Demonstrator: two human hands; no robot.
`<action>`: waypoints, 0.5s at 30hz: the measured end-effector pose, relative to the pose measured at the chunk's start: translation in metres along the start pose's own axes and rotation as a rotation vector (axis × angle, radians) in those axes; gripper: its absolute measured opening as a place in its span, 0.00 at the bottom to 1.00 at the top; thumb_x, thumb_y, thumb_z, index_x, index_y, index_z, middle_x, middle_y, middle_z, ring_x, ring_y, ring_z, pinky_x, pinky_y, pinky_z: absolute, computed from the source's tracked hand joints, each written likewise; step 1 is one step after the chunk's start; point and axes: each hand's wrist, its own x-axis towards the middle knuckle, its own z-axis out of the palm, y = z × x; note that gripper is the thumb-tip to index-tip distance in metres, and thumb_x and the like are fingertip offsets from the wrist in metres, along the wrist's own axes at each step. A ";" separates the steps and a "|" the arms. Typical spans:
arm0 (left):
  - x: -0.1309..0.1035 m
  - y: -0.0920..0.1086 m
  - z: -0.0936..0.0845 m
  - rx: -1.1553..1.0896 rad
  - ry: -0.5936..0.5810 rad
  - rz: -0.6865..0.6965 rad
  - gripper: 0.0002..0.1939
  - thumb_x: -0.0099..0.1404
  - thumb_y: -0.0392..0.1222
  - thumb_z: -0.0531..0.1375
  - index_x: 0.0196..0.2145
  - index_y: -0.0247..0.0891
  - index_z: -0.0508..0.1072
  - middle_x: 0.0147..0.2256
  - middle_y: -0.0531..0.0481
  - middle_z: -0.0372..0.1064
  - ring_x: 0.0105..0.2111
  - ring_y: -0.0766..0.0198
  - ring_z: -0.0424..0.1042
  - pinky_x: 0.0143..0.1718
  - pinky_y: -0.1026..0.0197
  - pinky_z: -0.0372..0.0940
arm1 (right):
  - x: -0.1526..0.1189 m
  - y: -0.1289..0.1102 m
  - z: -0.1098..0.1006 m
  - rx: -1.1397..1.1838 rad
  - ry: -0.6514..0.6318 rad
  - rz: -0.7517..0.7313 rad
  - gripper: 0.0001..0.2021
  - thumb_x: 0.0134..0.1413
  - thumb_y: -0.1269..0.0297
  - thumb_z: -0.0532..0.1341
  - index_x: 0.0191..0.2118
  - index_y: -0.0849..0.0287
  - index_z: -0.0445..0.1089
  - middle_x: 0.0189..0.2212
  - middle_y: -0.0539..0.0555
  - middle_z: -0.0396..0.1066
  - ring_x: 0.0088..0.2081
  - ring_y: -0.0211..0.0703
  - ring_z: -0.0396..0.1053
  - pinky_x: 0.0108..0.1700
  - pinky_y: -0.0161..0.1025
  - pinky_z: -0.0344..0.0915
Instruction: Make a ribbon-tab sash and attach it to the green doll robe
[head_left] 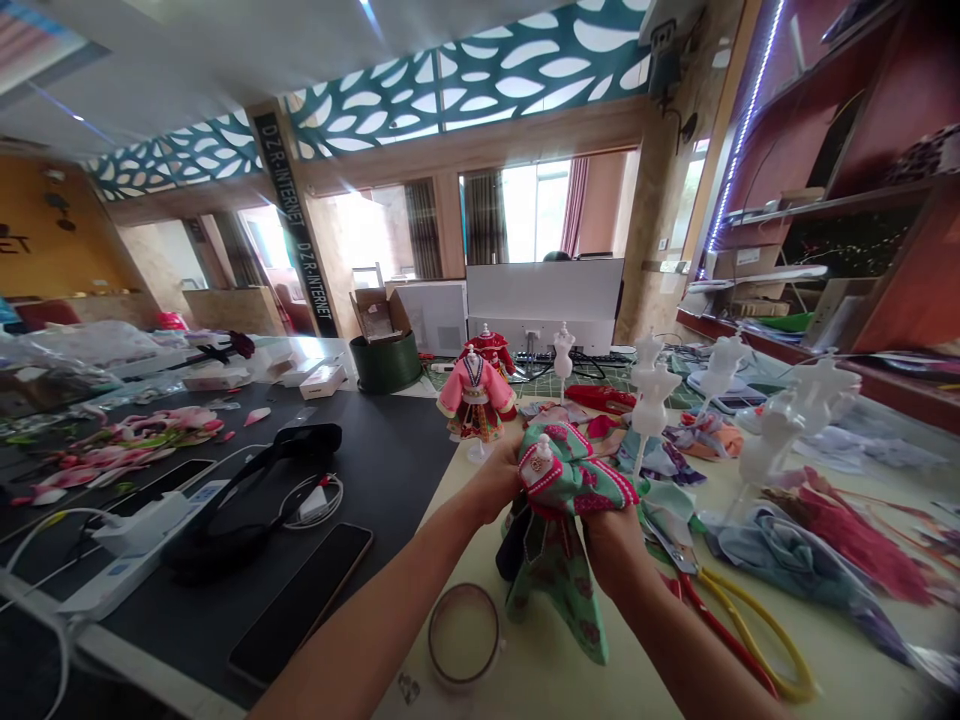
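Note:
A green doll garment (574, 478) with pink patterned trim is on a small white dress form, whose knob shows at the neck. My left hand (501, 482) grips the garment from its left side, its fingers partly hidden by the cloth. On the other side, my right hand (611, 530) holds the garment from underneath, and the sleeve cloth covers most of its fingers. The green skirt hangs down between my forearms, with a dark piece of cloth at its left. A roll of clear tape (465, 635) lies just left of the skirt.
Scissors (720, 610) with red and yellow handles lie right of my right forearm. Several bare white dress forms (652, 400) stand behind among cloth pieces. A pink-dressed form (476, 395) stands farther back. At left lie a phone (304, 600) and a power strip (150, 555).

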 end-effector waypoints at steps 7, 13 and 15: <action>-0.001 -0.008 0.014 0.036 0.128 0.106 0.16 0.51 0.50 0.66 0.32 0.34 0.76 0.29 0.49 0.73 0.32 0.59 0.70 0.36 0.59 0.64 | 0.001 -0.005 0.001 0.039 0.112 0.018 0.10 0.41 0.68 0.60 0.34 0.57 0.73 0.29 0.52 0.74 0.33 0.47 0.70 0.39 0.44 0.68; -0.032 -0.018 0.012 0.160 0.394 0.210 0.12 0.61 0.46 0.58 0.37 0.37 0.75 0.34 0.49 0.73 0.38 0.59 0.69 0.43 0.60 0.61 | -0.003 -0.009 0.003 -0.032 0.183 -0.022 0.02 0.40 0.69 0.61 0.25 0.58 0.70 0.25 0.49 0.72 0.28 0.42 0.67 0.34 0.39 0.67; -0.048 -0.021 0.013 0.211 0.416 0.237 0.11 0.60 0.43 0.60 0.40 0.38 0.75 0.38 0.48 0.73 0.42 0.58 0.69 0.46 0.60 0.60 | -0.006 -0.009 0.005 -0.048 0.199 -0.032 0.02 0.40 0.69 0.61 0.25 0.58 0.70 0.24 0.49 0.71 0.27 0.42 0.67 0.32 0.38 0.67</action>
